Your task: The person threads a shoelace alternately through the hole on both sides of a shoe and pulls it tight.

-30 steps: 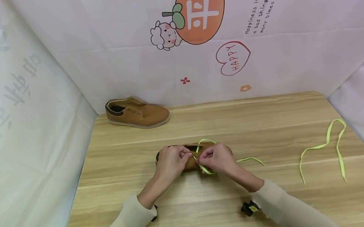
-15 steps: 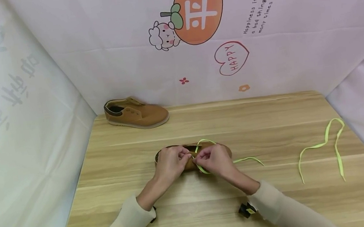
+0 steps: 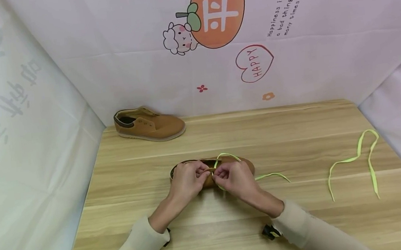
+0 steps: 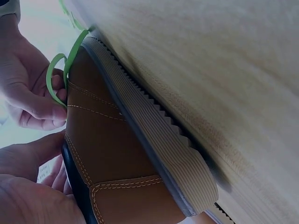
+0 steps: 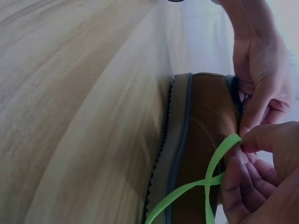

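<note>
A brown shoe [image 3: 210, 182] stands on the table, its toe pointing right, partly hidden by both hands. My left hand [image 3: 187, 180] pinches the edge of its eyelet flap between thumb and fingers. Close beside it, my right hand [image 3: 238, 180] pinches a yellow-green shoelace [image 5: 212, 170] at the same flap. In the right wrist view the lace makes a bend at the right thumb and fingertips and hangs across the shoe's side. One lace end lies on the table to the right of the shoe. Fingers hide the eyelet and the lace tip.
A second brown shoe [image 3: 151, 125], without a lace, stands at the back left by the wall sheet. Another yellow-green shoelace [image 3: 359, 153] lies loose on the right of the wooden table [image 3: 296, 131]. White printed sheets [image 3: 136, 74] enclose the back and sides.
My right hand has shifted slightly left, closer to the left fingers. The lace loop that showed below it is now mostly hidden. The left hand keeps its hold on the flap.
</note>
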### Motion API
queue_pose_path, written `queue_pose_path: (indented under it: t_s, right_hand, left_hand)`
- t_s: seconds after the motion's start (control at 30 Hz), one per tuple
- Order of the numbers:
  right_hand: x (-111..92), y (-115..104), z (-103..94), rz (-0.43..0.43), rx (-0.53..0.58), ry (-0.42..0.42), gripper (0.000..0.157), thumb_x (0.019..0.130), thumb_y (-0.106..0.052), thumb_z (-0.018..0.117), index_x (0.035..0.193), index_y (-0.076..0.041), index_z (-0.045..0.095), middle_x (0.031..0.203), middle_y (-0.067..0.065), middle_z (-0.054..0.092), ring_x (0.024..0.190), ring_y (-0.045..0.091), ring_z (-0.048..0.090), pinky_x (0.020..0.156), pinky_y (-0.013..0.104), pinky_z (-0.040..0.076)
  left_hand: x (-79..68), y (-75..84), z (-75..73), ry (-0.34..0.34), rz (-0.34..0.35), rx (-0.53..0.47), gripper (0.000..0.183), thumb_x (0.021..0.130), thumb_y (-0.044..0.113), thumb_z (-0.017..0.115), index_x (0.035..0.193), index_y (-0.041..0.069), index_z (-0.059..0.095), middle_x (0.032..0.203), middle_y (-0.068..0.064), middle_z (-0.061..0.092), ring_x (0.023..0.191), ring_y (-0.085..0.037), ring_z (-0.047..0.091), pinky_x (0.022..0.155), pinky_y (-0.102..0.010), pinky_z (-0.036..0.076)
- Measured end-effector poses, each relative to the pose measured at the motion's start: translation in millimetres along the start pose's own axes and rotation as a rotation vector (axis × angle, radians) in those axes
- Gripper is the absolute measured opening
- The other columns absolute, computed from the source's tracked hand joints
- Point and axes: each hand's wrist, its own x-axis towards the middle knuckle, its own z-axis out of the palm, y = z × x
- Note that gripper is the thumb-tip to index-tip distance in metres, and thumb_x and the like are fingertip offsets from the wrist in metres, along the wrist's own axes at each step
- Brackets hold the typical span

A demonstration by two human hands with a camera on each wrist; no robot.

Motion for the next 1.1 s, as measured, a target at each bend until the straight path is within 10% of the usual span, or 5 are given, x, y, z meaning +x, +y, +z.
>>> queue_pose_path:
  t_s: [0.57, 1.1]
  right_hand:
    - [-1, 13, 3.2, -0.288, -0.235, 0.225, 0.031, 0.072, -0.01, 0.097, 0.087, -0.008, 0.071, 0.078, 0.0, 0.067, 0.064, 0.01, 0.06, 0.058, 0.028, 0.051]
    - [-1, 23, 1.1, -0.492, -0.195, 0.173, 0.016, 0.075, 0.001, 0.085, 0.087, -0.007, 0.078, 0.094, 0.005, 0.068, 0.087, 0.019, 0.067, 0.075, 0.034, 0.059]
  left_hand:
    - [-2.9, 0.0, 0.4, 0.032, 0.064, 0.008, 0.021, 0.077, -0.009, 0.085, 0.078, 0.011, 0.079, 0.074, 0.003, 0.077, 0.056, 0.001, 0.049, 0.052, -0.018, 0.043]
    - [-13.4, 2.0, 2.3, 0.068, 0.244, 0.121, 0.024, 0.072, -0.009, 0.092, 0.082, 0.011, 0.083, 0.083, 0.0, 0.08, 0.08, -0.013, 0.078, 0.069, -0.027, 0.063]
